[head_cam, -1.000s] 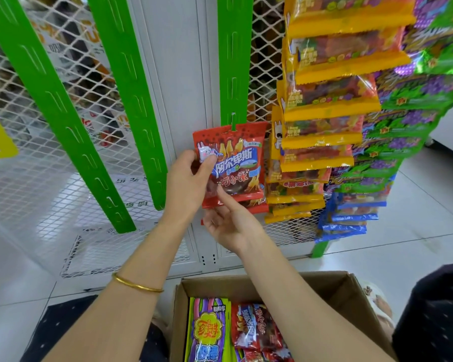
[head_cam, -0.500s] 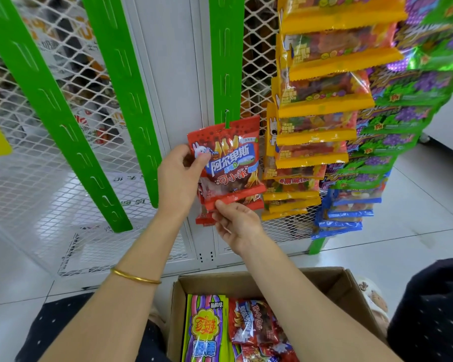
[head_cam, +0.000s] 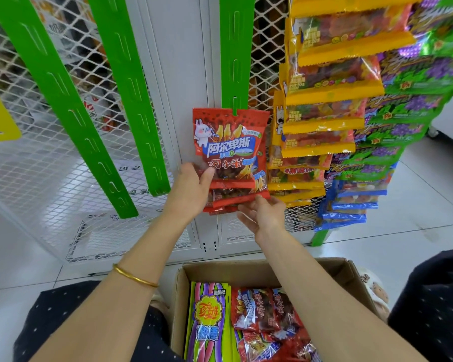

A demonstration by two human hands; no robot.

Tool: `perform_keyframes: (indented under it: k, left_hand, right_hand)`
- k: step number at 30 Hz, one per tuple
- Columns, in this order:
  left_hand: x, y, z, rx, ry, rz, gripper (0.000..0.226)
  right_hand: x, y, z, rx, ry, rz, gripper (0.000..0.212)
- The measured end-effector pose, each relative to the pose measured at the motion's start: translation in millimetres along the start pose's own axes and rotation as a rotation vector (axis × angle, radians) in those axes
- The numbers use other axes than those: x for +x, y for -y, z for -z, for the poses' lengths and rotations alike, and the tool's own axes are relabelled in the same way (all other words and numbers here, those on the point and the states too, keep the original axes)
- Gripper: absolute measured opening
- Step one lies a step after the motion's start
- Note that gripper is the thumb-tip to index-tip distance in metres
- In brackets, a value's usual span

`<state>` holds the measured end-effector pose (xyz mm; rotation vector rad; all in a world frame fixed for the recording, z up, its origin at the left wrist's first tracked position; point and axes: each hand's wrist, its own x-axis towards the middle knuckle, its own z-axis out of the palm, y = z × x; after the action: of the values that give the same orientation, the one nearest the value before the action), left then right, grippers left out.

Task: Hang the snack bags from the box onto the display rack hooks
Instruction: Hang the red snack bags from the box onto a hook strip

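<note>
Head view: red snack bag [head_cam: 230, 145] hangs from a hook on the green strip [head_cam: 236, 48]. Left hand [head_cam: 191, 192] pinches its lower-left edge, thumb in front. Right hand [head_cam: 264, 215] is loosely spread, palm up, fingertips touching the red bags beneath. Box [head_cam: 259, 270] sits below.

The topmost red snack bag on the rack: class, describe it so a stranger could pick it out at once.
On the white mesh rack, find the green strip just left of the yellow bags. The red snack bag hangs from it, gripped by the left hand. Unlike the red bags overlapped beneath it, its white rabbit and blue lettering show in full.
</note>
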<state>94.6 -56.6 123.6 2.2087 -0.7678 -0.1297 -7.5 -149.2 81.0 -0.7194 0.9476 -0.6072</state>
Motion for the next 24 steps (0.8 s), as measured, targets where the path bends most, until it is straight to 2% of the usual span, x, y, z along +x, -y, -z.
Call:
perform_keyframes:
  k: [5, 11, 16, 24]
  left_hand:
    - [-3, -4, -4, 0.044, 0.121, 0.052, 0.040]
    - [-3, -5, -12, 0.052, 0.212, 0.085, 0.044]
    - [-4, -6, -15, 0.016, 0.244, 0.114, 0.041]
    - [-9, 5, -18, -0.046, 0.299, 0.175, 0.044]
  right_hand:
    - [5, -7, 1, -0.231, -0.038, 0.187, 0.035]
    - [5, -14, -4, -0.546, -0.019, 0.282, 0.022]
    - [4, -12, 0, -0.643, 0.021, 0.328, 0.016]
    - [1, -7, 18, -0.622, 0.100, 0.288, 0.023]
